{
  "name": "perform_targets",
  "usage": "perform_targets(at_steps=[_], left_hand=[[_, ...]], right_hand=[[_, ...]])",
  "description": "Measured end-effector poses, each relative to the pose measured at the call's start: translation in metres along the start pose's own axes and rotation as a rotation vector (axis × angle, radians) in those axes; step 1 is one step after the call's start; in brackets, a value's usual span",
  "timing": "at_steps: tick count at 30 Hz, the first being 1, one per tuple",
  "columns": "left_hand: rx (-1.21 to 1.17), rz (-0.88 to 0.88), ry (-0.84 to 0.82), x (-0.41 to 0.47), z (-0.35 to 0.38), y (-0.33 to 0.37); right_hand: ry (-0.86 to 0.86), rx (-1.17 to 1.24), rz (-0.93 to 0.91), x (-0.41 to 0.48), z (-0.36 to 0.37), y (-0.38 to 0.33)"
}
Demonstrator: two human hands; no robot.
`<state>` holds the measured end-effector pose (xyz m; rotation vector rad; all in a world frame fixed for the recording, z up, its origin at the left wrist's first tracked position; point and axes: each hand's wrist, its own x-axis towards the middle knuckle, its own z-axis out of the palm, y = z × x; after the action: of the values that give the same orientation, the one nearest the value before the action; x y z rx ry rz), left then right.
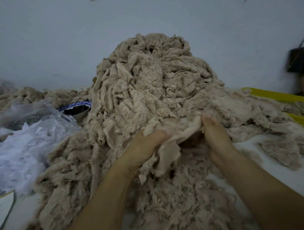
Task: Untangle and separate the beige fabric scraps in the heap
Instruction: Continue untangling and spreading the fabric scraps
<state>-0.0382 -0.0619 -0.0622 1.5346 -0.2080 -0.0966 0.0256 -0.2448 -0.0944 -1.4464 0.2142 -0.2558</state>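
Observation:
A tall heap of tangled beige fleece scraps (151,79) fills the middle of the view and spills toward me over the table. At its foot, both my hands hold one smooth-backed beige scrap (169,149). My left hand (142,148) grips its left edge, fingers curled into the cloth. My right hand (213,131) pinches the right edge, fingertips buried in the fabric. The scrap sags between the two hands, and its lower flap hangs over more fluffy scraps (178,201).
Crumpled clear plastic bags (24,139) lie at the left, a bowl of dark pieces (77,110) behind them. A yellow crate (284,97) stands at the right under scraps. A dark bag (299,59) hangs on the wall. The white table (274,171) shows at the right.

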Motion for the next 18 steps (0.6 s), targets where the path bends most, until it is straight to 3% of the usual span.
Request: perform_targets(at_steps=[4,9,14,16,18], left_hand=[[-0.209,-0.079,0.178,0.003,-0.008,-0.004],[-0.593,-0.197,0.291,0.008,-0.02,0.0],[-0.75,0.068,0.401,0.012,-0.035,-0.01],[-0.832,0.1,0.354,0.012,-0.034,-0.004],[-0.909,0.021,0.303,0.015,-0.03,0.001]], right_hand=[[-0.016,-0.141,-0.142,-0.001,0.003,0.009],[-0.069,0.009,-0.09,0.002,0.007,0.007],[0.026,-0.14,-0.105,0.006,-0.003,0.008],[-0.059,-0.261,-0.145,0.0,-0.007,0.003],[-0.267,-0.411,-0.177,-0.02,-0.001,-0.001]])
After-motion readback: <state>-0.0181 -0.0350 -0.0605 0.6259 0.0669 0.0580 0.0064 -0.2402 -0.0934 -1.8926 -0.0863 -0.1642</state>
